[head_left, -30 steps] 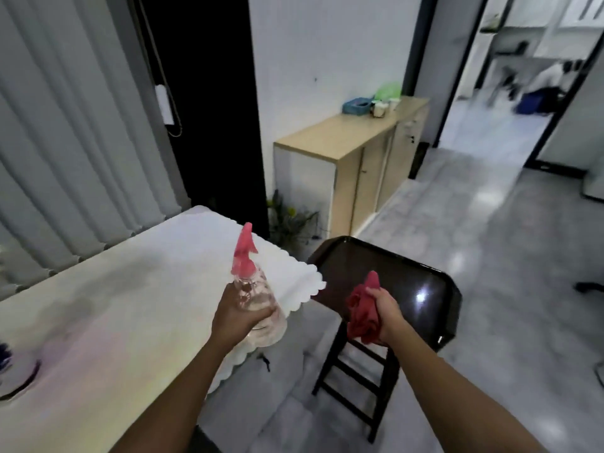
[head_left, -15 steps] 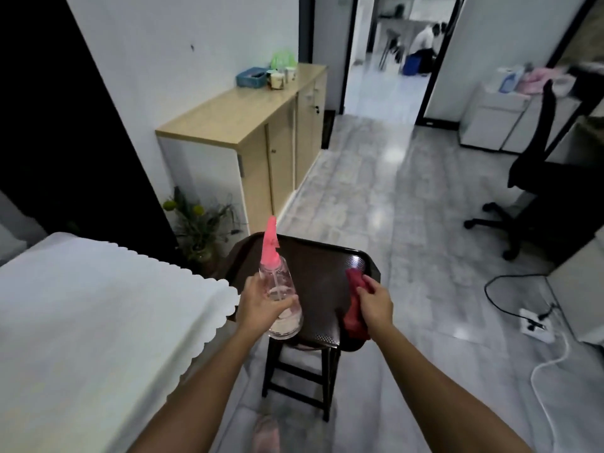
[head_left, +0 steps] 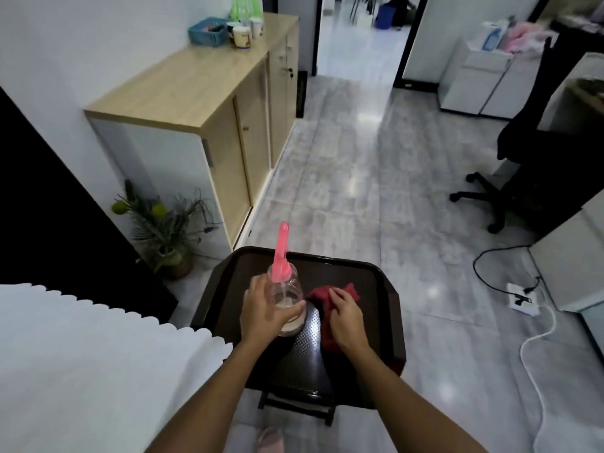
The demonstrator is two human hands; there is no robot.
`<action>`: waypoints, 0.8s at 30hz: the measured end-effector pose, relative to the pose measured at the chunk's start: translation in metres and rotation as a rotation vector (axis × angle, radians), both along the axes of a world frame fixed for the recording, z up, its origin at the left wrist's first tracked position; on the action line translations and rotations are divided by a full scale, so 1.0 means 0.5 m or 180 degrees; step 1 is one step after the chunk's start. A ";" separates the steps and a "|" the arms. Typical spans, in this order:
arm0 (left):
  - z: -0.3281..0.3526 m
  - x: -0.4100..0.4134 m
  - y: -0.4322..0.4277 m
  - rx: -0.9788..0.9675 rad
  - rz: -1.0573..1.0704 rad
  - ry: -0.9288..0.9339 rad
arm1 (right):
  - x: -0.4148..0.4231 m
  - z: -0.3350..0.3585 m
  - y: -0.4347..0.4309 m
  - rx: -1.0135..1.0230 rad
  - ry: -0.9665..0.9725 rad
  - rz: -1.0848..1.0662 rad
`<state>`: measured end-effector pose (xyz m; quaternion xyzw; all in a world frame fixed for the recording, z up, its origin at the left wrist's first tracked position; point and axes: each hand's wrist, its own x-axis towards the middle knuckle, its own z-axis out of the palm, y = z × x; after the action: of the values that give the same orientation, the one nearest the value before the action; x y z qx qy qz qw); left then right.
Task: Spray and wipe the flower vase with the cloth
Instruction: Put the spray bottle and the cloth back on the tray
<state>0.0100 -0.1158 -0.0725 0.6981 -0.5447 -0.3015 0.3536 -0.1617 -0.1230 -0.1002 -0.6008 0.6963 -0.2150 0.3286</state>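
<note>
Two hands work over a dark brown plastic tray that sits on a dark stool. Left hand wraps around the clear plastic spray bottle with a pink nozzle, fingers curled across its lower body; bottle upright, base at or just above the tray surface, contact not resolvable. Judgement: the upright hold keeps the nozzle clear and suits setting it down or lifting it. Right hand lies palm-down on the crumpled dark red cloth, fingers bent over it; the cloth rests on the tray. Cannot tell whether this hand pinches the cloth or only presses it.

Flower vase: a small pot with green foliage and yellow-green round buds stands on the floor between the light wood cabinet and the white scalloped cover of the table, well apart from both hands. Probably the task's vase; untouched, looks dry.

Hidden or unclear: pot body partly masked by leaves; stool legs mostly covered by tray and arms; liquid level faint; pink object at bottom edge cut off.
</note>
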 end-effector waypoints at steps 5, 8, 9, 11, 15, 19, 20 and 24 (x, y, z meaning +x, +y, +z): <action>-0.003 -0.002 -0.023 -0.0105 -0.0033 -0.0058 | -0.043 -0.025 -0.022 -0.0002 0.0456 0.0050; -0.008 -0.005 -0.027 -0.0098 -0.0089 -0.0063 | -0.065 -0.023 -0.036 0.0122 0.1270 0.0632; -0.010 -0.006 -0.028 -0.0049 -0.0091 -0.0080 | -0.066 -0.019 -0.036 0.0112 0.1631 0.0754; -0.014 -0.010 -0.030 0.0038 -0.0102 -0.0117 | -0.066 -0.019 -0.027 0.0155 0.2125 0.0906; -0.019 -0.009 -0.023 0.0123 -0.0129 -0.0035 | -0.059 -0.049 0.007 0.0530 0.2177 0.1300; -0.020 0.001 -0.001 0.0483 -0.0257 0.0063 | -0.056 -0.028 -0.002 0.0882 0.2069 0.1343; -0.019 0.004 0.007 0.0619 -0.0328 -0.0070 | -0.053 -0.015 -0.002 0.0928 0.2016 0.1335; -0.010 0.013 0.050 0.1323 -0.0556 -0.1141 | -0.034 0.040 0.032 0.0848 0.1892 0.1352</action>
<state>0.0167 -0.0909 -0.0775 0.7482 -0.5831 -0.3079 0.0738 -0.1789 -0.1070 -0.0803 -0.7198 0.6430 0.1335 0.2248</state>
